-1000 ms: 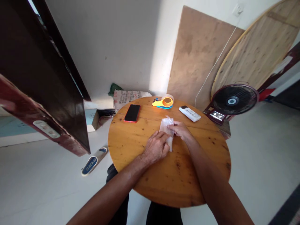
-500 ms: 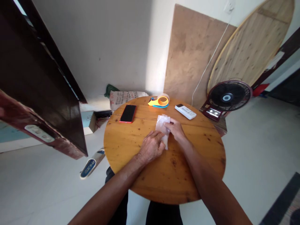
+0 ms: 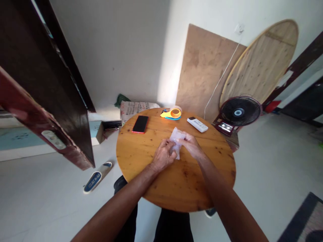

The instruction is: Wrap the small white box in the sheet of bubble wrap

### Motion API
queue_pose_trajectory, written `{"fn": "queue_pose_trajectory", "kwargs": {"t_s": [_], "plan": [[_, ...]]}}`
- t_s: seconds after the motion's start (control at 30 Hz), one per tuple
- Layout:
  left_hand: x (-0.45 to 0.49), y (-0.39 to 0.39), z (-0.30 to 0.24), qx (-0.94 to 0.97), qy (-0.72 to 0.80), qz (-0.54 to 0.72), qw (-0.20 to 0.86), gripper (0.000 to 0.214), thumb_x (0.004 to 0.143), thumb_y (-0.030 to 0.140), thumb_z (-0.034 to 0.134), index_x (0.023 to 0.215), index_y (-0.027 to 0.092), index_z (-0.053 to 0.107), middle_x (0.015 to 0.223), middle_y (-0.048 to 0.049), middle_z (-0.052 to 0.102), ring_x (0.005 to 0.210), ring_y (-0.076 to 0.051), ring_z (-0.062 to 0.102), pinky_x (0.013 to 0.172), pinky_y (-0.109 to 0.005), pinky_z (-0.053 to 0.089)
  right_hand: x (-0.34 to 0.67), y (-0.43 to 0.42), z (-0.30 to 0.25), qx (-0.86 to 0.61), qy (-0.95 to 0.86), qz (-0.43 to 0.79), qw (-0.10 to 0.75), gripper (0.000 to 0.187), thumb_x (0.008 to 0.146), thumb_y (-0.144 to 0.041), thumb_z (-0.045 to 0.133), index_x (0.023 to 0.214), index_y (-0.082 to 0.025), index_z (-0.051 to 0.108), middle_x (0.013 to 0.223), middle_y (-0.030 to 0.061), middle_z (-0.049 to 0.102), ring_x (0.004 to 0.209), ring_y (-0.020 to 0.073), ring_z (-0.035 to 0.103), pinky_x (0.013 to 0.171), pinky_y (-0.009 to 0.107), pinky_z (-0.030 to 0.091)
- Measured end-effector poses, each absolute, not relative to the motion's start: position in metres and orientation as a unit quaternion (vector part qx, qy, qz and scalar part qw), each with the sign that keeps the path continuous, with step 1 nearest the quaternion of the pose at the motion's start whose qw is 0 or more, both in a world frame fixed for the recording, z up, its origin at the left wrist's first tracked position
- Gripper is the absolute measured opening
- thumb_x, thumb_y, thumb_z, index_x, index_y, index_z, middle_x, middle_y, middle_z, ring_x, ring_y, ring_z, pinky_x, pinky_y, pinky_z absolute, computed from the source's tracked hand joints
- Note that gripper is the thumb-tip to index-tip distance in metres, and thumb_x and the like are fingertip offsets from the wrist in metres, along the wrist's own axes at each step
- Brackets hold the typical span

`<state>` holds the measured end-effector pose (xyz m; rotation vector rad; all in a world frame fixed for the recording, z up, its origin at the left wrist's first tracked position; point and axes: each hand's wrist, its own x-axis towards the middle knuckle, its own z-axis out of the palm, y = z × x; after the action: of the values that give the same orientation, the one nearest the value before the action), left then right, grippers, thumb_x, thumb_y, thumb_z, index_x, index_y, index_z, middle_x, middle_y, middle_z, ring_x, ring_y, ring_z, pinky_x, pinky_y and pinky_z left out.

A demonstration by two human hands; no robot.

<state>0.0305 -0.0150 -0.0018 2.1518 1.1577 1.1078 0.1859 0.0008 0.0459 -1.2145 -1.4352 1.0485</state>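
Observation:
A small clear plastic bag lies near the middle of a round wooden table. My left hand pinches its near left edge with curled fingers. My right hand grips its right side, fingers closed over the plastic. Both hands meet over the bag, which looks crumpled and partly lifted between them.
Toward the table's far edge lie a phone in a red case, an orange and blue tape dispenser and a white remote control. A black fan stands right of the table. A sandal lies on the floor to the left.
Both hands have drawn closer together and bunched the bag, which lay flatter on the table before. The camera view has shifted slightly.

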Motion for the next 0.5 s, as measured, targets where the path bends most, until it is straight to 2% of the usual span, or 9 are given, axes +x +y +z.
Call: {"fn": "queue_pose_trajectory", "kwargs": {"t_s": [0.17,0.3,0.37,0.5], "plan": [[0.029,-0.017,0.000,0.763,0.450,0.400,0.234,0.031,0.074,0.024,0.055,0.105,0.021,0.057,0.103,-0.0040,0.051,0.087,-0.016,0.057,0.079,-0.031,0.050,0.185,-0.008,0.037,-0.476,-0.594,0.439,0.477,0.023,0.072,-0.031,0.064,0.091,-0.020,0.058,0.087,0.0015,0.064,0.079,0.0155,0.058,0.072,0.026,0.046],[0.028,-0.015,-0.002,0.724,0.489,0.432,0.223,0.034,0.069,0.026,0.062,0.100,0.020,0.051,0.099,-0.0039,0.051,0.093,-0.019,0.055,0.086,-0.036,0.049,0.183,-0.007,0.034,-0.465,-0.599,0.448,0.473,0.022,0.070,-0.033,0.064,0.087,-0.021,0.057,0.084,0.0011,0.063,0.079,0.0162,0.058,0.069,0.025,0.045],[0.029,-0.012,-0.005,0.710,0.494,0.452,0.218,0.043,0.067,0.027,0.064,0.106,0.019,0.049,0.103,-0.0059,0.051,0.102,-0.022,0.052,0.091,-0.039,0.047,0.182,-0.007,0.033,-0.464,-0.598,0.454,0.469,0.021,0.069,-0.034,0.064,0.083,-0.021,0.055,0.079,0.0005,0.061,0.075,0.0160,0.057,0.067,0.024,0.044],[0.030,-0.006,-0.014,0.691,0.477,0.475,0.262,0.070,0.066,0.026,0.066,0.129,0.016,0.037,0.117,-0.0114,0.049,0.112,-0.025,0.049,0.096,-0.042,0.044,0.183,-0.010,0.031,-0.456,-0.602,0.465,0.462,0.019,0.071,-0.034,0.063,0.077,-0.021,0.050,0.070,-0.0021,0.055,0.065,0.0131,0.051,0.062,0.022,0.041]]}}
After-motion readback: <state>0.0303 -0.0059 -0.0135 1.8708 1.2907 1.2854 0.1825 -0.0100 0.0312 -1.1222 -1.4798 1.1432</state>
